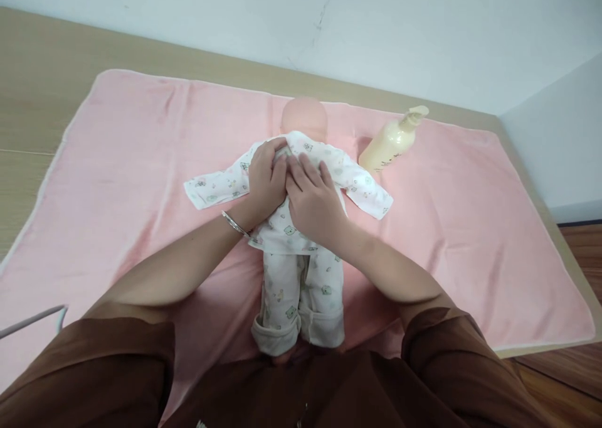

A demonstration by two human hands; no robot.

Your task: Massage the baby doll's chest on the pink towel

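Observation:
A baby doll (305,115) lies stretched out with its bald head toward the wall; no face shows. It wears a white printed shirt (288,232) with both sleeves spread sideways, and matching trousers (281,290) with turned-up cuffs. My left hand (267,176) rests on the upper left of the shirt, thumb apart from the fingers. Beside it, my right hand (314,199) lies on the shirt with fingers spread. The hands touch near the middle of the doll's trunk, and neither grips anything visible. They cover part of the shirt.
Beneath the doll is a pink blanket (470,240) on a wooden table (42,64). A cream pump bottle (389,144) lies tilted right of the doll's head. A white wall (263,20) borders the table's back. A grey cable (32,321) reaches in at lower left.

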